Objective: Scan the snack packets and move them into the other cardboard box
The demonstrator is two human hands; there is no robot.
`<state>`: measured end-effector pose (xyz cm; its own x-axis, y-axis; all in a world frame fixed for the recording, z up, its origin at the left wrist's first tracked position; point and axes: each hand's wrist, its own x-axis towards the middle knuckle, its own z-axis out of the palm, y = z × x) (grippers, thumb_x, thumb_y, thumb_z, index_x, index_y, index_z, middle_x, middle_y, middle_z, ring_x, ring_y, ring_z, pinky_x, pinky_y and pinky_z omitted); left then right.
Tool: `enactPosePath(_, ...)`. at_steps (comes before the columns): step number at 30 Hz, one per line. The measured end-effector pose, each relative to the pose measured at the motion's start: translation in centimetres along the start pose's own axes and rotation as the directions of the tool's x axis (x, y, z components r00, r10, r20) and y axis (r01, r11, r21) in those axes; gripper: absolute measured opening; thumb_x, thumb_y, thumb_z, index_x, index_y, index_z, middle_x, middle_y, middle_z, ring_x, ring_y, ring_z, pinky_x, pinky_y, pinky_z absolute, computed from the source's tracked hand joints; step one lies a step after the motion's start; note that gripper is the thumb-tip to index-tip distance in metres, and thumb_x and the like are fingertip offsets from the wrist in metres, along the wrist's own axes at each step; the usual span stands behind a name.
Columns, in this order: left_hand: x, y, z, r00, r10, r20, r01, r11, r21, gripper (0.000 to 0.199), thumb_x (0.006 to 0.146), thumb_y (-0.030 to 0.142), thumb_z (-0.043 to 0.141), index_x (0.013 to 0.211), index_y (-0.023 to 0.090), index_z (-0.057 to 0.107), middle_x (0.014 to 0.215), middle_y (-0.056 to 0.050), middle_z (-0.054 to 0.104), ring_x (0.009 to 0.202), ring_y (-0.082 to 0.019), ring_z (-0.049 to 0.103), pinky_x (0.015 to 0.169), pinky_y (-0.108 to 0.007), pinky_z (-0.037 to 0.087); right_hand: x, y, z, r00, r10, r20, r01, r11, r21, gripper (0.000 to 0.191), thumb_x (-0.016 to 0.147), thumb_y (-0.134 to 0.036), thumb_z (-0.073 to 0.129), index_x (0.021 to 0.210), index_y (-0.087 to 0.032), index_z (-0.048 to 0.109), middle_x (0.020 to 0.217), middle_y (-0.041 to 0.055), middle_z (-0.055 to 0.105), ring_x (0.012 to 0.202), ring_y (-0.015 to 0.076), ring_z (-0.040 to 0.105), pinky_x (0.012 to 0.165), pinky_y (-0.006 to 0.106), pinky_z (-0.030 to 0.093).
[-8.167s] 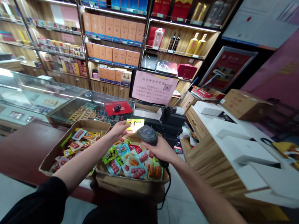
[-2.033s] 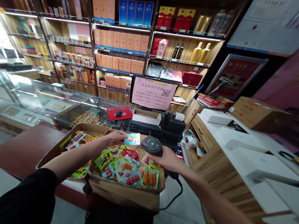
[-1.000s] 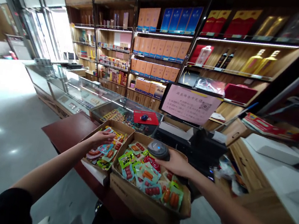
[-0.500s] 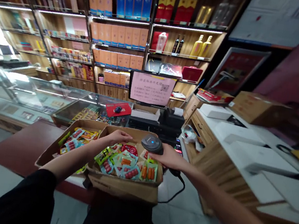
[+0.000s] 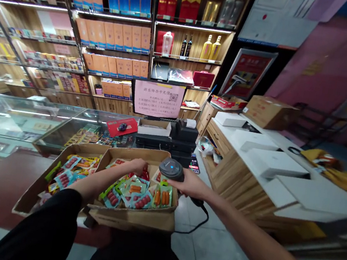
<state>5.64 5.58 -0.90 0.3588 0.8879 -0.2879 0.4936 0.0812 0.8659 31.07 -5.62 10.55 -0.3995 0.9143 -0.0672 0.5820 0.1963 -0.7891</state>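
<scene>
My right hand (image 5: 192, 184) is wrapped around the handle of a dark grey barcode scanner (image 5: 171, 169), whose cable hangs down in a loop. The scanner's head is above the right side of a cardboard box (image 5: 134, 219) full of small snack packets. My left hand (image 5: 138, 166) reaches into the back of this box, its fingers curled down onto a red snack packet (image 5: 144, 174); the fingertips are partly hidden. Near the front lie clear packets of orange sausages (image 5: 162, 197) and blue-edged packets of reddish pieces (image 5: 142, 201).
A second cardboard box (image 5: 24, 203) of packets adjoins on the left. Behind stand a monitor (image 5: 157, 100) with a pink notice, a receipt printer (image 5: 188, 130) and a glass counter (image 5: 60, 124). A phone (image 5: 193, 163) lies behind the scanner. White boxes (image 5: 282, 164) cover the right-hand counter.
My left hand has lowered from above the box into it, onto the red packet. My right hand still holds the scanner. The whole view has turned slightly right.
</scene>
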Motion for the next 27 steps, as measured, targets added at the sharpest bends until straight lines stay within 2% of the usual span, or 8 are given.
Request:
enactPosePath(5, -0.1, 1.2, -2.1, 0.991, 0.018, 0.130, -0.058, 0.947, 0.316, 0.027, 0.038, 0.008, 0.085, 0.048, 0.024, 0.065, 0.044, 0.004, 0.054, 0.049, -0.013, 0.051, 0.056, -0.021, 0.044, 0.3, 0.5, -0.1, 1.000, -0.010, -0.007, 0.010, 1.000, 0.000, 0.034, 0.074, -0.045, 0.074, 0.093, -0.016, 0.075, 0.052, 0.0000, 0.066, 0.057, 0.0208, 0.068, 0.060, 0.030, 0.056)
enactPosePath(8, -0.6, 1.9, -4.4, 0.996, 0.055, 0.064, -0.070, 0.957, 0.281, 0.026, 0.039, 0.011, 0.087, 0.051, 0.023, 0.067, 0.045, 0.004, 0.056, 0.050, -0.013, 0.054, 0.052, -0.019, 0.042, 0.7, 0.7, 0.0, 1.000, -0.006, -0.004, 0.006, 1.000, -0.008, 0.036, 0.073, -0.045, 0.075, 0.094, -0.016, 0.074, 0.052, 0.0001, 0.066, 0.056, 0.0204, 0.067, 0.059, 0.029, 0.056)
enactPosePath(11, -1.4, 2.0, -6.3, 0.996, -0.048, -0.081, 0.059, 0.988, 0.145, 0.031, 0.038, 0.004, 0.084, 0.057, 0.020, 0.067, 0.047, 0.004, 0.056, 0.054, -0.015, 0.060, 0.056, -0.020, 0.047, 1.2, 0.8, 0.1, 1.000, 0.004, 0.008, -0.003, 1.000, -0.030, 0.036, 0.073, -0.045, 0.076, 0.094, -0.016, 0.074, 0.053, 0.0002, 0.066, 0.056, 0.0207, 0.067, 0.058, 0.029, 0.055)
enactPosePath(14, -2.5, 1.4, -6.7, 0.968, -0.198, -0.152, 0.175, 0.973, -0.148, 0.043, 0.042, 0.004, 0.086, 0.079, 0.017, 0.067, 0.064, 0.002, 0.067, 0.062, -0.019, 0.067, 0.061, -0.027, 0.054, 1.8, 0.4, 0.3, 1.000, -0.017, 0.021, 0.018, 0.999, -0.045, 0.035, 0.073, -0.044, 0.075, 0.095, -0.017, 0.075, 0.059, 0.0018, 0.069, 0.063, 0.0232, 0.070, 0.063, 0.032, 0.056)
enactPosePath(17, -3.5, 0.6, -5.8, 0.960, -0.249, -0.130, 0.162, 0.869, -0.468, 0.052, 0.049, 0.010, 0.090, 0.094, 0.016, 0.064, 0.077, -0.002, 0.072, 0.068, -0.020, 0.070, 0.063, -0.032, 0.058, 2.4, -0.2, 0.6, 0.998, -0.047, 0.036, 0.049, 0.997, -0.064, 0.035, 0.073, -0.044, 0.075, 0.097, -0.017, 0.075, 0.066, 0.0036, 0.072, 0.070, 0.0253, 0.072, 0.068, 0.034, 0.057)
enactPosePath(20, -4.4, 0.2, -4.7, 0.948, -0.293, -0.128, 0.136, 0.732, -0.668, 0.043, 0.058, 0.017, 0.091, 0.090, 0.014, 0.063, 0.077, -0.006, 0.073, 0.066, -0.019, 0.070, 0.065, -0.030, 0.059, 3.0, -0.7, 1.0, 0.996, -0.067, 0.062, 0.071, 0.995, -0.065, 0.036, 0.073, -0.043, 0.075, 0.098, -0.017, 0.075, 0.069, 0.0036, 0.073, 0.073, 0.0257, 0.072, 0.069, 0.034, 0.057)
enactPosePath(24, -5.5, 0.1, -3.6, 0.938, -0.309, -0.160, 0.057, 0.591, -0.804, 0.033, 0.063, 0.014, 0.089, 0.087, 0.011, 0.067, 0.082, -0.009, 0.074, 0.070, -0.017, 0.072, 0.067, -0.026, 0.059, 3.6, -1.2, 1.5, 0.992, -0.095, 0.087, 0.100, 0.993, -0.055, 0.038, 0.074, -0.043, 0.074, 0.100, -0.016, 0.074, 0.080, 0.0050, 0.076, 0.081, 0.0261, 0.072, 0.074, 0.034, 0.057)
enactPosePath(27, -6.2, 0.3, -3.1, 0.931, -0.313, -0.190, 0.015, 0.552, -0.834, 0.028, 0.065, 0.009, 0.086, 0.087, 0.010, 0.068, 0.085, -0.009, 0.075, 0.072, -0.016, 0.072, 0.069, -0.024, 0.060, 3.8, -1.5, 1.9, 0.992, -0.091, 0.087, 0.096, 0.994, -0.048, 0.037, 0.075, -0.044, 0.073, 0.097, -0.015, 0.073, 0.082, 0.0065, 0.076, 0.078, 0.0249, 0.071, 0.072, 0.032, 0.056)
